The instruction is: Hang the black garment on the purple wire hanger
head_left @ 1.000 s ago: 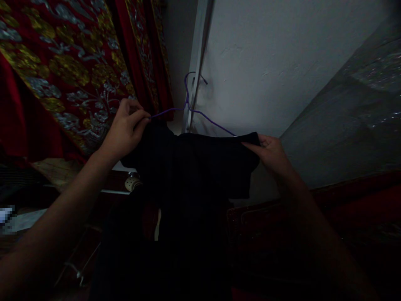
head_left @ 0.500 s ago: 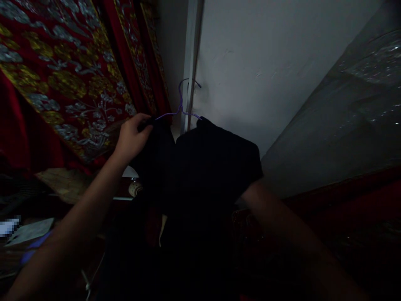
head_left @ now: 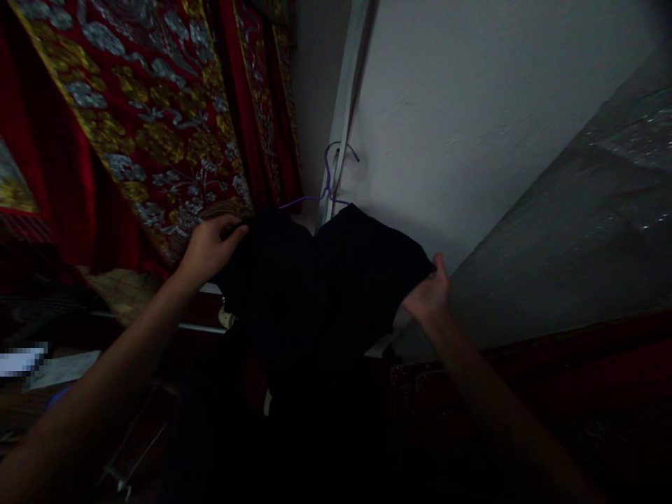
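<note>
A dark short-sleeved garment (head_left: pixel 315 294), perhaps a shirt, spreads across the middle of the head view on a thin purple hanger (head_left: pixel 327 189). The hanger's hook rises in front of a narrow upright strip on the wall. My left hand (head_left: pixel 210 245) pinches the garment's left shoulder edge between thumb and fingers. At the opposite side, my right hand (head_left: pixel 433 290) grips the end of the right sleeve, its thumb up and the other fingers partly behind the cloth. The garment's lower part is lost in shadow.
Red cloth with gold and silver embroidery (head_left: pixel 157 133) hangs at the upper left. A pale wall (head_left: pixel 446 119) stands behind the hanger. Clear plastic sheeting (head_left: pixel 588 217) covers something at the right. Papers (head_left: pixel 63 369) lie at the lower left.
My right hand has come out from inside the right sleeve and now holds its edge. My left hand has slid outward along the shoulder, away from the hanger. The view has shifted slightly.
</note>
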`<action>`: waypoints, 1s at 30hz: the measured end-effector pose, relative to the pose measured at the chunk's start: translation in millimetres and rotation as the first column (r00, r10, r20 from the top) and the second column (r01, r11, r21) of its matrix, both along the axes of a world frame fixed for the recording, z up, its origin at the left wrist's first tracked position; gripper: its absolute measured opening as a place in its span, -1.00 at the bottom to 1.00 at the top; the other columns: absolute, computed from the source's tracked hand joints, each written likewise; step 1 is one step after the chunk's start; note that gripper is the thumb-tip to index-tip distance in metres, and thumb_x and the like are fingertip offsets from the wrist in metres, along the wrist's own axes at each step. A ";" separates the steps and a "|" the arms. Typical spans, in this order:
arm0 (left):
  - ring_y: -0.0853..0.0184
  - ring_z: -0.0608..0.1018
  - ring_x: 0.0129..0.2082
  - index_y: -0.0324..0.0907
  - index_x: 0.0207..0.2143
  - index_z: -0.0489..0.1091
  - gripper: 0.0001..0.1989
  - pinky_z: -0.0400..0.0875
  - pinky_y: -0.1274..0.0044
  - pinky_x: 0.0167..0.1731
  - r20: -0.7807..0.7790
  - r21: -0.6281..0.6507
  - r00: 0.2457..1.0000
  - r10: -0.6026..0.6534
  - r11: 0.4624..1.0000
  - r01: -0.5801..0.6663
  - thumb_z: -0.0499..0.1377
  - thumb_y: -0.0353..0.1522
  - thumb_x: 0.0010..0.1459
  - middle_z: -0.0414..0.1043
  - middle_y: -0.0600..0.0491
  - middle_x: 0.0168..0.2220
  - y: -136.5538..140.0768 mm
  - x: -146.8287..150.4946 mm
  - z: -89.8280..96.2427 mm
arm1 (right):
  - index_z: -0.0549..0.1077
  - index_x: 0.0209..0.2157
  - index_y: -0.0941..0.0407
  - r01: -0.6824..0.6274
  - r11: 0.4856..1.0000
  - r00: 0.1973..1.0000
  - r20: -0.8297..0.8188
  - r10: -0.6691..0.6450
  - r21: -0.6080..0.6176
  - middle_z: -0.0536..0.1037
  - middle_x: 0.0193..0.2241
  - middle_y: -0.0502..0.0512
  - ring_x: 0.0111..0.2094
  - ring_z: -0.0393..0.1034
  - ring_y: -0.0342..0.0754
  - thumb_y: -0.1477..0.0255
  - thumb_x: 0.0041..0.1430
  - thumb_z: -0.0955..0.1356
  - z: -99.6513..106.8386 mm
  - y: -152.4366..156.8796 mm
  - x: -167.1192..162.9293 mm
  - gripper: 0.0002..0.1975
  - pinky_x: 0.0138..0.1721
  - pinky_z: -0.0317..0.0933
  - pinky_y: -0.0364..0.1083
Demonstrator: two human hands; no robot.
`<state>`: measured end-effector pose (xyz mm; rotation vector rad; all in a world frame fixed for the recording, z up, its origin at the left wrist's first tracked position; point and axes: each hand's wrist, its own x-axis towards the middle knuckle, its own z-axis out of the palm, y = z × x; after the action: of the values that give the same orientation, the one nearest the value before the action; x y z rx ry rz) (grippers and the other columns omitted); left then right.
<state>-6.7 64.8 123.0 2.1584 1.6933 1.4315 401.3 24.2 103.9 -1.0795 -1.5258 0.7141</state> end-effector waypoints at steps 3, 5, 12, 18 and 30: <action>0.14 0.59 -0.21 -0.15 -0.20 0.52 -0.69 0.44 0.37 -0.12 -0.001 0.019 1.000 0.023 1.000 -0.023 0.11 -0.15 0.24 0.61 -0.03 -0.20 -2.4 6.7 -2.9 | 0.54 -0.12 0.07 0.023 0.998 0.955 -0.293 -0.038 -0.053 0.66 -0.17 0.27 0.04 0.52 0.23 -0.13 0.28 0.16 7.3 1.8 10.1 -0.38 -0.02 0.42 0.16; 0.13 0.59 -0.17 -0.17 -0.15 0.51 -0.67 0.44 0.36 -0.09 0.024 0.016 0.999 0.024 1.000 -0.024 0.09 -0.15 0.27 0.61 -0.06 -0.17 -3.6 13.8 -3.8 | 0.53 -0.08 0.05 0.056 0.997 0.931 -0.359 -0.069 -0.047 0.66 -0.11 0.23 0.06 0.52 0.25 -0.03 0.18 0.33 19.2 0.1 10.0 -0.51 0.01 0.41 0.21; 0.08 0.56 0.03 -0.21 0.04 0.44 -0.51 0.38 0.32 0.08 0.110 0.059 0.994 -0.009 0.998 0.003 0.12 -0.03 0.27 0.56 -0.15 0.02 4.3 28.2 1.6 | 0.50 -0.07 0.06 0.159 0.983 0.867 -0.488 -0.096 0.090 0.56 0.09 0.23 0.14 0.46 0.23 0.07 0.15 0.41 64.6 -4.3 -30.7 -0.57 0.06 0.43 0.20; 0.09 0.59 -0.15 -0.24 -0.12 0.48 -0.53 0.42 0.36 -0.10 0.035 0.022 0.998 0.059 0.998 -0.060 0.13 -0.01 0.24 0.59 -0.14 -0.15 16.9 32.6 12.3 | 0.53 -0.13 0.06 0.027 0.988 0.904 -0.426 0.041 0.153 0.63 -0.11 0.12 0.04 0.50 0.12 0.02 0.13 0.44 75.8 -10.5 -70.1 -0.56 0.00 0.46 0.05; 0.18 0.60 -0.27 -0.16 -0.35 0.53 -0.41 0.48 0.35 -0.16 0.228 -0.015 0.890 -0.394 0.913 0.408 -0.06 0.07 0.34 0.58 -0.06 -0.35 -35.8 74.8 21.4 | 0.59 -0.02 0.08 -0.609 0.721 0.462 0.590 0.662 -0.332 0.68 -0.26 0.13 -0.30 0.61 0.03 0.15 0.19 0.45 38.3 -66.9 -86.6 -0.60 -0.32 0.45 -0.08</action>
<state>68.1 28.9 144.4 2.0637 1.1161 1.4107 314.6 -42.7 142.2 -0.8200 -2.6629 0.9363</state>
